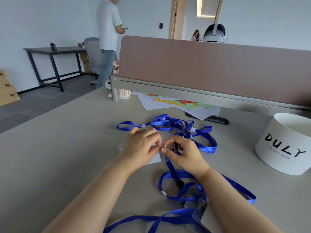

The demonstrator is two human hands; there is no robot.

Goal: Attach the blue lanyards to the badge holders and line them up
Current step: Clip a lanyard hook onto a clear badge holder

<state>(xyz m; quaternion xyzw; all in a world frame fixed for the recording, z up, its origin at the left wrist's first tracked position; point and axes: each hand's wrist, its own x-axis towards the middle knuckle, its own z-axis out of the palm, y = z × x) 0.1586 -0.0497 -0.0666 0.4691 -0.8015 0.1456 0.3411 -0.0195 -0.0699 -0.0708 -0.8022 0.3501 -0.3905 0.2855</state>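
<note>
My left hand point(141, 145) lies over a clear badge holder point(155, 158) on the table, fingers curled, pinching its top edge. My right hand point(182, 152) pinches the metal clip of a blue lanyard point(173, 172), holding it against that edge; the strap trails toward me. More blue lanyards point(166, 123) lie tangled just beyond my hands. Near the front edge, another blue lanyard point(168, 217) runs to a second clear badge holder point(199, 211), partly under my right forearm.
A white round container point(284, 148) marked DULY stands at the right. Coloured and white papers point(178, 103) lie under the pink desk divider point(210, 68). A striped paper cup point(124, 93) is at the divider's left end. A person stands beyond the table, back left.
</note>
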